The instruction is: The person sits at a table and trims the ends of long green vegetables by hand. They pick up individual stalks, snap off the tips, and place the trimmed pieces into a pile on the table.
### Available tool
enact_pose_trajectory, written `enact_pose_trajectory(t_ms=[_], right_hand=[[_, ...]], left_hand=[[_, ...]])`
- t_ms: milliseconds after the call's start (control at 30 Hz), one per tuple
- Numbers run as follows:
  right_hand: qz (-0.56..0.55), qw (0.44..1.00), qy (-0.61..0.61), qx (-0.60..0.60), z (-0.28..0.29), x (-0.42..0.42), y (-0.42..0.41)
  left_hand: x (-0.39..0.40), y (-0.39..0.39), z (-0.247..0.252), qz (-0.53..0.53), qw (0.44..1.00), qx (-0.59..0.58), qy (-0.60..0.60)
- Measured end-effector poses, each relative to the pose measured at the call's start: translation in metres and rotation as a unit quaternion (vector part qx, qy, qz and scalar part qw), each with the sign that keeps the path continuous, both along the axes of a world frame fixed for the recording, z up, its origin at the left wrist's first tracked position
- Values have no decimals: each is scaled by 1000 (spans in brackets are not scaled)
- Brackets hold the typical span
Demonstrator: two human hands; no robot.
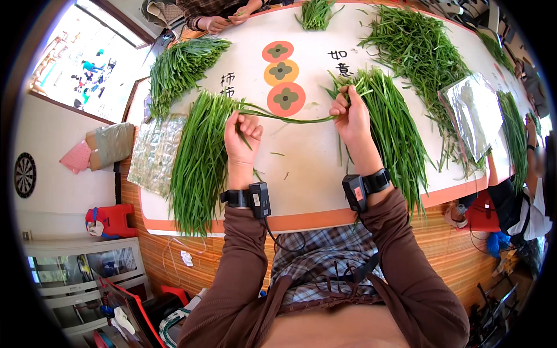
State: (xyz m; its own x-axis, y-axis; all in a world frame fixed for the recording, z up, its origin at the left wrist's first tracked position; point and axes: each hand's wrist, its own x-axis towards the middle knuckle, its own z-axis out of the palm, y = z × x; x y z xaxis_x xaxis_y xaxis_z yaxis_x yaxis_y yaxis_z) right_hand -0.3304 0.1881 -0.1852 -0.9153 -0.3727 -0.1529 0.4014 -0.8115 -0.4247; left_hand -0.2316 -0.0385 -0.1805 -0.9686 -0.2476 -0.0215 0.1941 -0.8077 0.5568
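A few long green blades of garlic chives [296,120] stretch between my two hands above the table. My left hand [244,138] pinches them at one end, beside a thick pile of chives [198,161] whose leaves hang over the front edge. The other end is in my right hand [351,114], its fingers curled around the stems. A second large pile of chives [389,126] lies just right of that hand, also reaching past the table edge. Black wrist straps with small boxes sit on both wrists.
The white table [300,182] has an orange border and printed persimmons [286,99]. More chives lie in a back-left heap [185,65], a back bunch [315,14] and a loose right heap [413,48]. A clear plastic bag [474,115] rests at right. Another person's hands [226,21] work across the table.
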Motion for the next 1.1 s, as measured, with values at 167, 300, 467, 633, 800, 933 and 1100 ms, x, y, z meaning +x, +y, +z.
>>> enact_pose_trajectory(t_ms=[167,300,467,633,800,933,1100], right_hand=[[200,980,-1,-25,10,5,0],[277,960,44,-6,22,14,-2],[258,965,41,32,21,14,-2],[228,971,40,59,20,15,-3],[215,973,30,76,18,16,-5],[210,974,26,78,20,17,-7],[202,975,24,88,17,17,-9]], left_hand=[[-3,-10,-5,272,952,-133,-40],[-6,-3,-7,460,796,-360,-158],[-8,-9,-18,471,579,-639,-187],[-7,-16,-29,397,405,-769,-296],[-6,-8,-27,332,390,-808,-293],[-4,-6,-23,306,377,-825,-290],[-5,-4,-26,274,389,-833,-283]])
